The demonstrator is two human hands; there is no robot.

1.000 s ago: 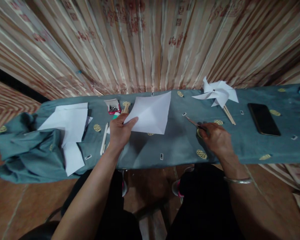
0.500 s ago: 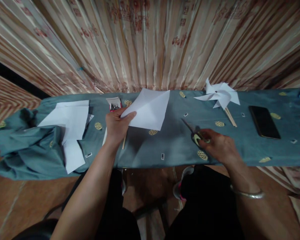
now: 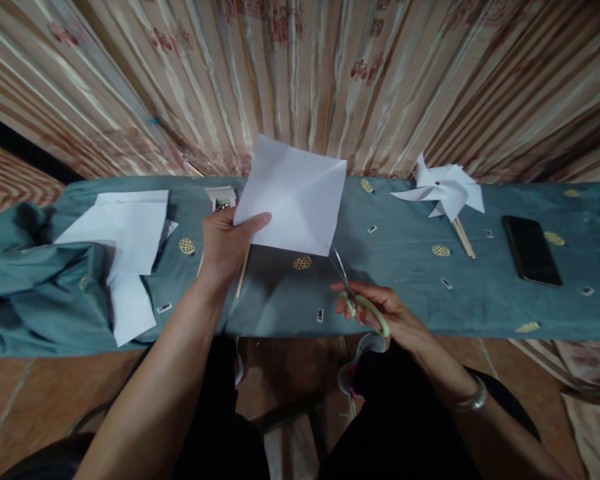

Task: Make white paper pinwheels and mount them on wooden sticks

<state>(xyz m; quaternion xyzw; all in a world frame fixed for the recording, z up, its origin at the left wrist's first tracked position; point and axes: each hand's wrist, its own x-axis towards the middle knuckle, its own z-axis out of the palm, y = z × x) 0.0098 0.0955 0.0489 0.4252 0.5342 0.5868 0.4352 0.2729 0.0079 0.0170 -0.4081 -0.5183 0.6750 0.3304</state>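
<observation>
My left hand (image 3: 227, 243) pinches the left edge of a white square sheet of paper (image 3: 295, 200), thumb on top. Faint diagonal creases run across the sheet, which is held above the cloth. My right hand (image 3: 375, 310) grips a pair of scissors (image 3: 371, 315) by pale green handles. The blades point up and left, their tips at the sheet's lower right corner; whether they touch it I cannot tell. Behind my left hand a small box (image 3: 223, 197) of metal pins is partly hidden. A thin wooden stick (image 3: 243, 272) lies beside that hand.
A white paper pinwheel (image 3: 450, 190) on wooden sticks lies right of centre, with a black phone (image 3: 531, 250) beyond it. White paper pieces (image 3: 130, 233) rest at the left, near bunched cloth (image 3: 40, 287). A striped curtain (image 3: 300, 80) hangs along the table's far side.
The scissors in my right hand have moved left, up to the paper's corner, and turned. My left hand has raised the sheet and tilted it to face me more squarely.
</observation>
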